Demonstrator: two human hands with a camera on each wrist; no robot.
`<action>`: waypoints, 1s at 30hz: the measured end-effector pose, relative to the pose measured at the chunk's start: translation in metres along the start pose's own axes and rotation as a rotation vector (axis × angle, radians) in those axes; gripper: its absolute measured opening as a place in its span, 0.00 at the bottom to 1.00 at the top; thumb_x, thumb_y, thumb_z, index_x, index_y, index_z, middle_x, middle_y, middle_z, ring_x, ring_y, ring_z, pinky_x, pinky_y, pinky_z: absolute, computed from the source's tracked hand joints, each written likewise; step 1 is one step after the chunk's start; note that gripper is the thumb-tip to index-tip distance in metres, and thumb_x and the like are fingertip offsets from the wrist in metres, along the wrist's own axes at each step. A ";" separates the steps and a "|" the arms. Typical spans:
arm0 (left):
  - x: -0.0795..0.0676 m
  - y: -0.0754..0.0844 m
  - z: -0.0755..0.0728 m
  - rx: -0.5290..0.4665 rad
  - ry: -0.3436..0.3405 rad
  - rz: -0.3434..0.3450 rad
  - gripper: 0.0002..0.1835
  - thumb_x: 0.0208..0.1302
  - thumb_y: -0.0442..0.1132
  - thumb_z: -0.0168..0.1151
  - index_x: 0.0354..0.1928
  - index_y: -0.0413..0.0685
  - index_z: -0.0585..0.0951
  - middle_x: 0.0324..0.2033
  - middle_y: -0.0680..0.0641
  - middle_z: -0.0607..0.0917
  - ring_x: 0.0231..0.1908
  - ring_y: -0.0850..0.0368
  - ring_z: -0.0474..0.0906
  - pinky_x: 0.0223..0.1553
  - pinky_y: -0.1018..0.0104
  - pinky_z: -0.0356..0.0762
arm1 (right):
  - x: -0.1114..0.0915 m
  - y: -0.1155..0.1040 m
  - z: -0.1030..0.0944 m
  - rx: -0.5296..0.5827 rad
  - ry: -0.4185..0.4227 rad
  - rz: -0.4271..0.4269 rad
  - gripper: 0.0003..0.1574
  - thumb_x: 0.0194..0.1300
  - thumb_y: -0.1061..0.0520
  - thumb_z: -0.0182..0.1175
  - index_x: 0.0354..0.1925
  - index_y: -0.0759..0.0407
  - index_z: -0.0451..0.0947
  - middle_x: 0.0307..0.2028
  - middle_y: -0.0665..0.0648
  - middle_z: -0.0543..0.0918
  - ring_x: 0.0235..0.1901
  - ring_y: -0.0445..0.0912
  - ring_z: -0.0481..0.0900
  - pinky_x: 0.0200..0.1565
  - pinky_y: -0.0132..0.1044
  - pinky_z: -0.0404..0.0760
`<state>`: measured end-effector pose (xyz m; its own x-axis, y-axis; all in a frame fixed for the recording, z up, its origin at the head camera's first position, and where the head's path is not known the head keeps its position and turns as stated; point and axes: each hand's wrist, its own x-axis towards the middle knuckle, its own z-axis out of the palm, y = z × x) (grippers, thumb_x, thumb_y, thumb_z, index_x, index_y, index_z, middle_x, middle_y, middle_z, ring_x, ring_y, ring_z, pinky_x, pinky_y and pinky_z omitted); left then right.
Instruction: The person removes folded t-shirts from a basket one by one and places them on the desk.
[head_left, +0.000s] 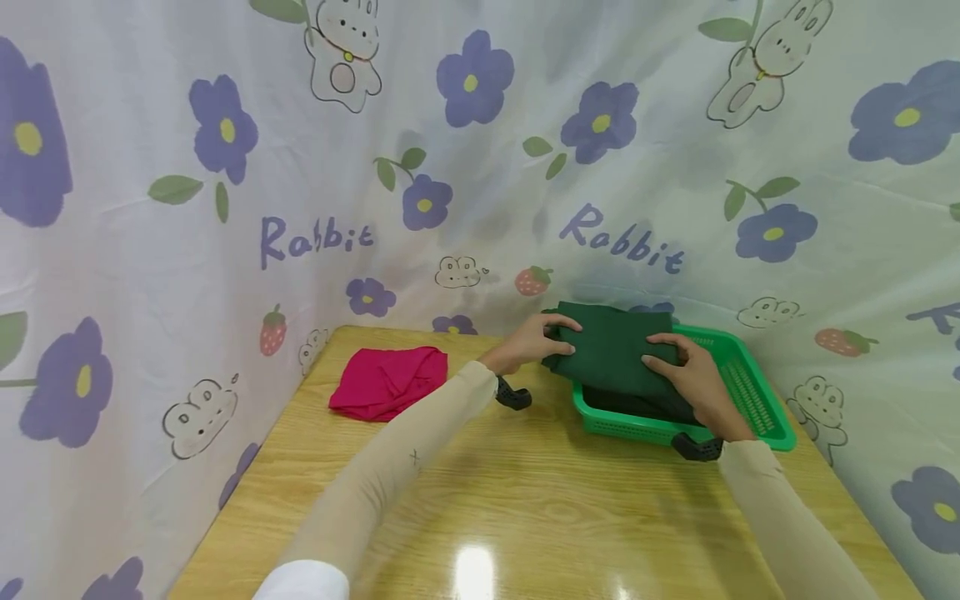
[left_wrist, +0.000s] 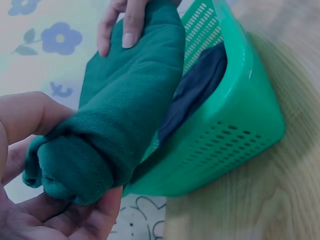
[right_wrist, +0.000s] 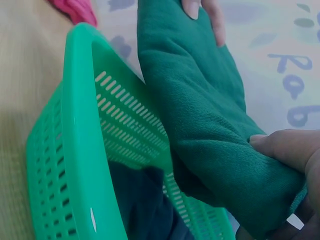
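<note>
Between both hands a folded dark green cloth garment [head_left: 611,346] hangs over the green plastic basket [head_left: 637,427]. My left hand [head_left: 528,343] grips its left end, thumb and fingers wrapped round the rolled layers, as the left wrist view shows. At the other end my right hand [head_left: 697,375] holds it, with the thumb on one face and fingers beneath. Inside the basket lies a dark navy or black cloth [left_wrist: 197,90], partly hidden under the green one. The exact kind of the green garment cannot be told from its folds.
A folded magenta cloth [head_left: 390,382] lies at the back left of the wooden table [head_left: 525,492]. Behind the table hangs a white curtain [head_left: 517,167] printed with flowers and rabbits. The basket stands near the table's back right corner, close to the curtain.
</note>
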<state>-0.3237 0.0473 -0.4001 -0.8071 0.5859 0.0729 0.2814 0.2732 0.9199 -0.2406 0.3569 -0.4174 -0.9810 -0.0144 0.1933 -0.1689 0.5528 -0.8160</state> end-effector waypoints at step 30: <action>-0.044 -0.025 -0.049 -0.048 0.063 -0.038 0.19 0.71 0.40 0.68 0.61 0.58 0.83 0.68 0.49 0.71 0.60 0.49 0.75 0.56 0.55 0.79 | 0.022 -0.022 0.061 0.099 -0.035 -0.052 0.29 0.71 0.45 0.67 0.67 0.48 0.76 0.44 0.61 0.80 0.37 0.50 0.79 0.36 0.38 0.82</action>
<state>-0.3206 -0.0225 -0.4078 -0.8481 0.5264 0.0601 0.2260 0.2568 0.9397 -0.2643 0.2936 -0.4281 -0.9730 -0.0708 0.2195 -0.2268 0.4655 -0.8555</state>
